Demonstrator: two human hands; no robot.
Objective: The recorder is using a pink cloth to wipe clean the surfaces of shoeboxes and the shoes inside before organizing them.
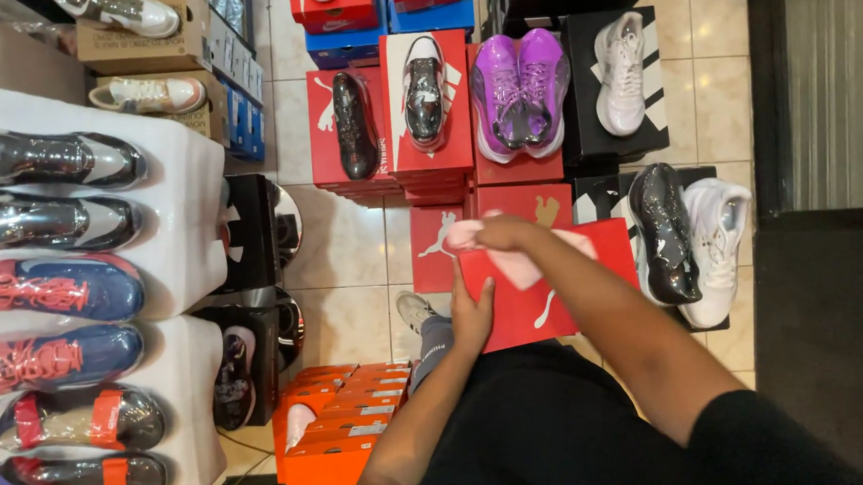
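I hold a red shoe box (592, 258) in front of me, above the tiled floor. My left hand (471, 315) grips its near left edge, fingers curled around it. Over the box's far left corner, my right hand (499, 233) grasps a pale pink shoe (463, 235), whose toe sticks out past the fingers. My right forearm lies across the box lid. Below the box I see my grey trouser leg and a light sneaker on my foot (414, 308).
Stacks of red shoe boxes (367, 162) with wrapped display shoes stand ahead; purple sneakers (520, 92) and white ones on black boxes sit to the right. Orange boxes (338, 423) are stacked near my left. A white-covered table (184, 188) with several wrapped sneakers runs along the left.
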